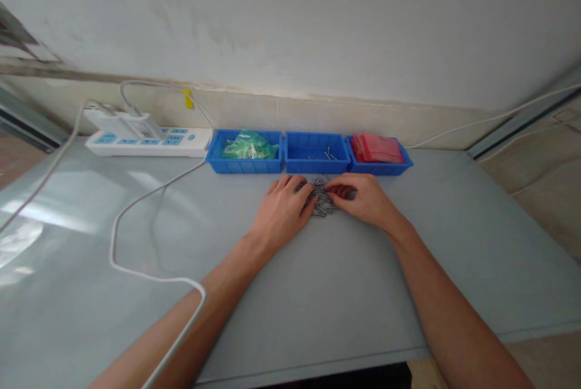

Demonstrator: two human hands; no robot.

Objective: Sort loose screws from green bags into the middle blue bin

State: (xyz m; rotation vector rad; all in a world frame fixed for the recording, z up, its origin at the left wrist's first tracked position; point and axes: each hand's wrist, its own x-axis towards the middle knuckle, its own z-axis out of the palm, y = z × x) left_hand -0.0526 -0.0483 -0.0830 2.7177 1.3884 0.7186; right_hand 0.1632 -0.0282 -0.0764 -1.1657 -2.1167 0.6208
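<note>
A loose pile of thin grey metal screws (321, 200) lies on the table, just in front of the middle blue bin (318, 166). At the pile's left side rests my left hand (284, 204), palm down, with thumb and fingers apart and touching the nearest screws. On the right side, my right hand (363, 198) has its thumb and forefinger pinched together at the pile's edge. What sits between those fingertips is small and partly hidden, but appears to be a screw. A few similar screws lie inside the middle bin.
Green plastic bags (251, 146) fill the left blue bin (245, 166); red plastic bags (377, 147) are in the right blue bin (379, 168). A white power strip (181, 146) with plugged-in chargers stands at the back left. Its white cable (136, 200) crosses the table and my left forearm.
</note>
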